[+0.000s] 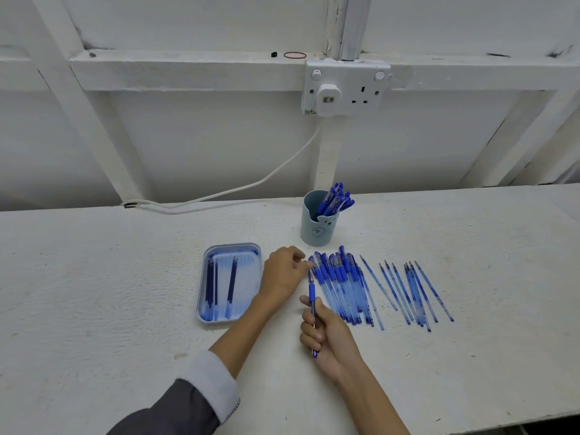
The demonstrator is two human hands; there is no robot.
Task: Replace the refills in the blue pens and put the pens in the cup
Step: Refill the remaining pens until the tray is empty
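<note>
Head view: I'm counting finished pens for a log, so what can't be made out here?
1. Pen in the right hand: head view, curled fingers cover its barrel, so any refill inside is unseen.
2. Cup: head view, its wall hides the pens' lower parts; count unclear.
3. Left hand: head view, whether its fingertips pinch anything is too small to tell.

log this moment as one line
right hand: grips blue plastic pen | left hand: beside blue pen row | pale blue bear cup: holds pens

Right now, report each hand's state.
Left hand: fingers curled beside the pen row; grip cannot be told.
Right hand: holding a blue pen.
</note>
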